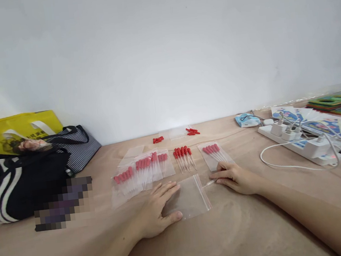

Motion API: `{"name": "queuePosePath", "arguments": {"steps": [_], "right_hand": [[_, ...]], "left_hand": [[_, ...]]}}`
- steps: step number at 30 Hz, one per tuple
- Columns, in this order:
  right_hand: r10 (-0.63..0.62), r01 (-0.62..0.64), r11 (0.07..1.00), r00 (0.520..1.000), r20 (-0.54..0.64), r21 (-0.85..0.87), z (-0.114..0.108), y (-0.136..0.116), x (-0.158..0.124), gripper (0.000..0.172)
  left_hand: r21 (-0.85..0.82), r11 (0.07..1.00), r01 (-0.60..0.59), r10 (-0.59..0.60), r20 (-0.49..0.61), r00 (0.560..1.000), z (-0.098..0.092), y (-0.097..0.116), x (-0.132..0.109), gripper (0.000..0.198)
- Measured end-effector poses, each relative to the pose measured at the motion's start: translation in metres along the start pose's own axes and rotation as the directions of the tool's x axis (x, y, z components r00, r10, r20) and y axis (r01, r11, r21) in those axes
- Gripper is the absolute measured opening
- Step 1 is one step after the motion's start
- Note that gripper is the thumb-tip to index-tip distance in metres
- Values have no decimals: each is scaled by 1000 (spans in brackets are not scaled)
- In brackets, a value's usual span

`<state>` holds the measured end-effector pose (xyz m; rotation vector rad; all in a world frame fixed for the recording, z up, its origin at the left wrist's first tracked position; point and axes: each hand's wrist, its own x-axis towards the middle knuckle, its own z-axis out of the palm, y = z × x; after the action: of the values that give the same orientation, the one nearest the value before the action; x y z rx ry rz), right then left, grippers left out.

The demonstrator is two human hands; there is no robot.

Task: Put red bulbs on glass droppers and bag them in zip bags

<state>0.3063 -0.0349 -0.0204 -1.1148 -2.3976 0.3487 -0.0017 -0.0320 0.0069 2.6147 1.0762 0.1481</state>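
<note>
A clear zip bag (187, 200) lies flat at the front middle of the table. My left hand (160, 211) rests on its left side with the fingers spread. To the right, my right hand (230, 176) pinches a thin clear piece (210, 183) that points toward the bag's zip edge. Behind the bag are several red-topped droppers (184, 153) lying loose side by side. A filled bag of red-topped droppers (212, 152) lies just beyond my right hand. More filled bags (144, 168) overlap at the left.
Small red pieces (193, 131) lie near the wall. A white power strip (302, 146) with cables and a blue mask (247, 120) are at right. A black bag (31, 181) and a yellow bag (34, 121) stand at left.
</note>
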Motion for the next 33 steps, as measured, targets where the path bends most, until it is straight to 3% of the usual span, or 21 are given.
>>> {"name": "queuePosePath", "arguments": {"steps": [7,13,24,30,33], "right_hand": [[20,-21,999,1000,-9,-39,-10,3,-2,30],[21,-21,999,1000,0,-44,-5,2,0,29],[-47,45,987,999,9,153,3,-30,10,28],[224,-158,838,972,-65,522,21,-28,17,12],[289,-238,803,957,-8,547,26,-23,19,13]], "left_hand": [[10,1000,-21,21,-14,1000,2,-1,0,60],[-3,1000,-17,17,-30,999,0,0,0,59],[-20,1000,-6,4,-77,997,0,12,7,56],[-8,1000,-23,23,-65,998,4,16,16,53],[-41,999,-14,11,-78,997,4,15,16,50]]}}
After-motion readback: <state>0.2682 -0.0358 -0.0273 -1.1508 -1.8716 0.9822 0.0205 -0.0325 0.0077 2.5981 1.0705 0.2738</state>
